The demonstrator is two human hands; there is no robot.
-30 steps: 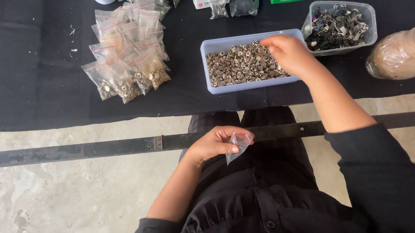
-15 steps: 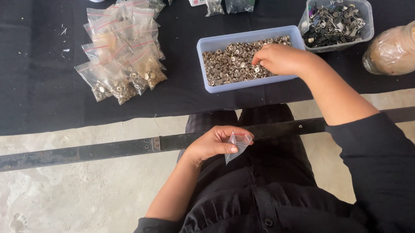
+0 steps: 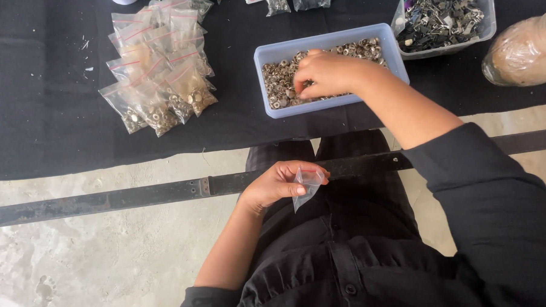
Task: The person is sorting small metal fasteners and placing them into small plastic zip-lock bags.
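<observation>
The left hand (image 3: 278, 185) is pinched shut on a small clear bag (image 3: 306, 187), holding it over the lap, just below the dark metal bar (image 3: 135, 196) that runs across the view. The right hand (image 3: 326, 73) reaches into the pale blue tray (image 3: 269, 53), fingers curled down among the small metal rings (image 3: 278, 80); whether they grip any cannot be told, since the palm hides the fingertips. The tray sits close to the near edge of the black cloth (image 3: 41, 107), with bare cloth open on its left. Further left lies a heap of filled clear bags (image 3: 158, 67) with red seal strips. To the right stands a clear tub (image 3: 486, 19) of dark metal parts, and a round jar (image 3: 523, 51) is cut off by the frame. More packets along the top edge are cropped and hard to make out.
</observation>
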